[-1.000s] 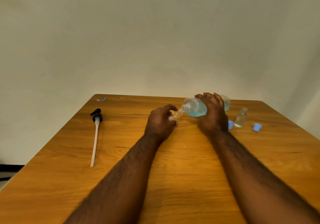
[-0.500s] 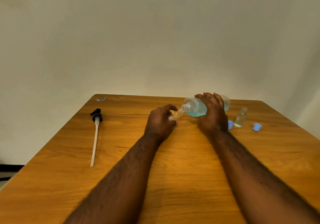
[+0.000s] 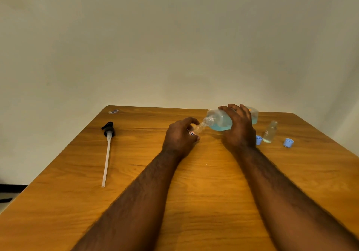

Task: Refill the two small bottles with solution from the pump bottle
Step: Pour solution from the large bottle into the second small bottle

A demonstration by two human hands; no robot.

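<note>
Across the table (image 3: pixel 194 192) are two small bottles (image 3: pixel 197 129) (image 3: pixel 270 132), two caps (image 3: pixel 259 140) (image 3: pixel 288 142), one pump bottle (image 3: pixel 219 122).

Dim warm light, soft shadows, wide-angle edge distortion, slightly soft focus

We see the table (image 3: pixel 194 192) as orange-brown with a wood-grain pattern. The pump bottle (image 3: pixel 219 121) is clear with blue liquid inside. First small bottle (image 3: pixel 196 130), at its mouth: clear, white label edged red. Second small bottle (image 3: pixel 270 132): clear, pale liquid. Left cap (image 3: pixel 258 140) and right cap (image 3: pixel 288 143): both light blue. Pump head (image 3: pixel 108 130) is black, its tube white. Wall (image 3: pixel 174 36): plain off-white.
</note>
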